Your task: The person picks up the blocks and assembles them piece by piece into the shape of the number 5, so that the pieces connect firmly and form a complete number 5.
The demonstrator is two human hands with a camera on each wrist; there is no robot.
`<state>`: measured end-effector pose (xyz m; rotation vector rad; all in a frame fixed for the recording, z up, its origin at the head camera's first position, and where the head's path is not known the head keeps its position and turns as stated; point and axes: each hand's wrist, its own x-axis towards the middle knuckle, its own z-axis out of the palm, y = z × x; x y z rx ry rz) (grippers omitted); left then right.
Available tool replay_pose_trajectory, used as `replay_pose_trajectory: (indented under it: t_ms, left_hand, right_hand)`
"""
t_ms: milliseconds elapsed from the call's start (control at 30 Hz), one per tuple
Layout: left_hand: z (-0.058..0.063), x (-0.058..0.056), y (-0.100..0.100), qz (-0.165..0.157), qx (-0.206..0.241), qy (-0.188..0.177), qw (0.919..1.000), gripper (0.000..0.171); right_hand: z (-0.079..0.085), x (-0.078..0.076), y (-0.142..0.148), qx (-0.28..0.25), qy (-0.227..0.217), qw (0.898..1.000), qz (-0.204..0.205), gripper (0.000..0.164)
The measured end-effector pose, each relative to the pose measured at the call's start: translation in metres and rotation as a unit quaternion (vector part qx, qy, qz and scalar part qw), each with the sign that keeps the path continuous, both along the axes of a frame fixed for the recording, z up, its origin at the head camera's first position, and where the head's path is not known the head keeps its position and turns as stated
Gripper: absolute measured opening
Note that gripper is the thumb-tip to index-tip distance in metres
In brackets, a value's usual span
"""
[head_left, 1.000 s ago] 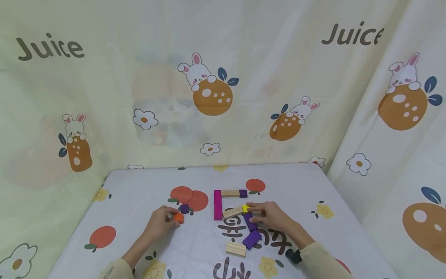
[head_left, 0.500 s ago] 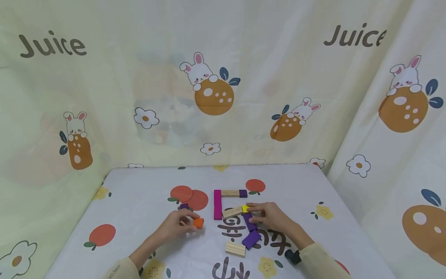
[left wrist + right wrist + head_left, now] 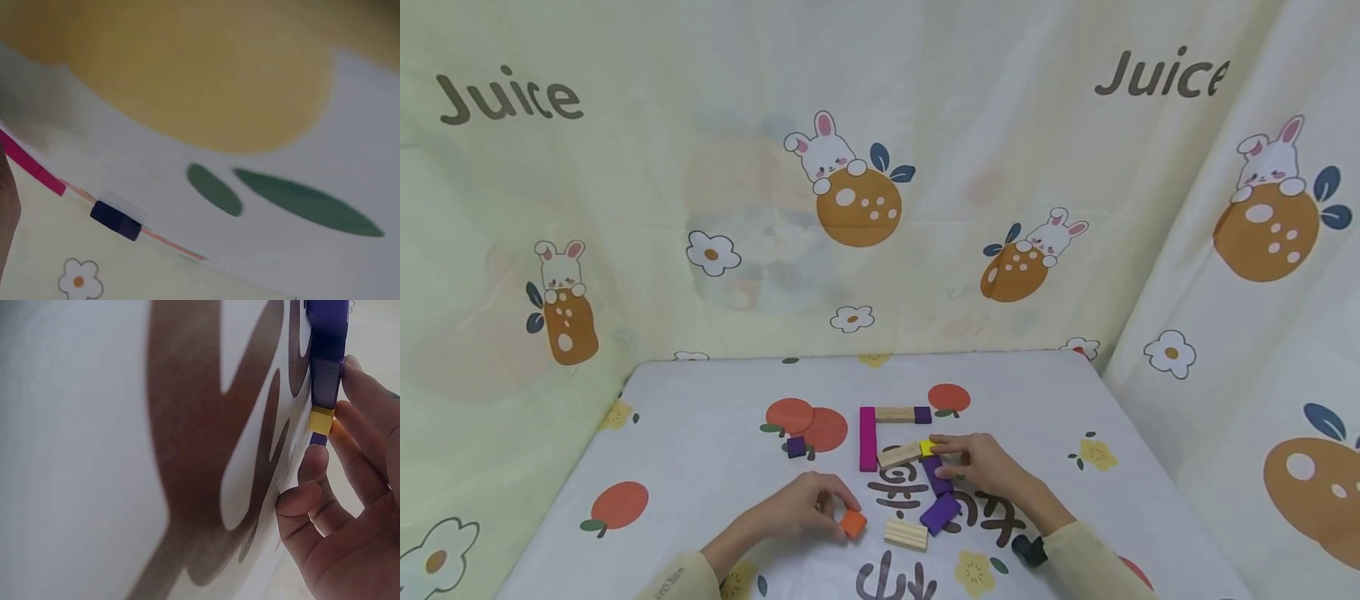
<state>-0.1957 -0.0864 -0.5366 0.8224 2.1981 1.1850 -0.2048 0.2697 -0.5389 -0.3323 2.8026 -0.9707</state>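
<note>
My left hand (image 3: 801,508) pinches an orange cube (image 3: 853,523) between thumb and fingertips, just left of a light wooden block (image 3: 906,535). At the upper right of it, my right hand (image 3: 988,467) touches a yellow cube (image 3: 928,448) with a fingertip. Its thumb rests against the purple block (image 3: 937,477) below that cube. The right wrist view shows thumb and fingers along one side of the yellow cube (image 3: 321,420) and purple block (image 3: 327,375), other fingers bent. Only a sliver of the left hand (image 3: 7,212) shows in the left wrist view, without the orange cube.
A magenta bar (image 3: 868,439) joins an upper wooden block (image 3: 895,415), ending in a dark purple cube (image 3: 922,415), and a slanted wooden block (image 3: 899,456). Another purple block (image 3: 941,513) lies below. A loose purple cube (image 3: 796,447) sits left; a black object (image 3: 1028,551) lies by the right sleeve.
My left hand has carried the orange cube right and toward me, from beside the loose purple cube to near the lower wooden block. My right hand has stayed on the blocks.
</note>
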Motion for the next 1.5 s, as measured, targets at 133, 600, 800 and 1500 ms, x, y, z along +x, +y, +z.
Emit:
replay_pose_trajectory:
  t_ms: [133, 600, 800, 1500]
  left_hand:
    - [-0.004, 0.002, 0.005, -0.025, -0.025, 0.021, 0.9992, 0.028]
    - [-0.003, 0.003, 0.012, -0.027, -0.045, 0.058, 0.9969, 0.033]
    - [-0.004, 0.001, 0.015, -0.042, -0.029, 0.061, 0.9968, 0.033]
    - [-0.001, 0.004, 0.021, -0.021, -0.059, 0.086, 0.9943, 0.046]
  right_hand:
    - [0.000, 0.000, 0.000, 0.000, 0.000, 1.000, 0.002, 0.042]
    - [0.001, -0.001, 0.000, 0.006, 0.003, 1.000, 0.001, 0.042]
    - [0.000, -0.003, 0.001, 0.006, 0.004, 1.000, 0.003, 0.042]
    - [-0.001, -0.003, 0.002, -0.003, 0.008, 1.000, 0.014, 0.041]
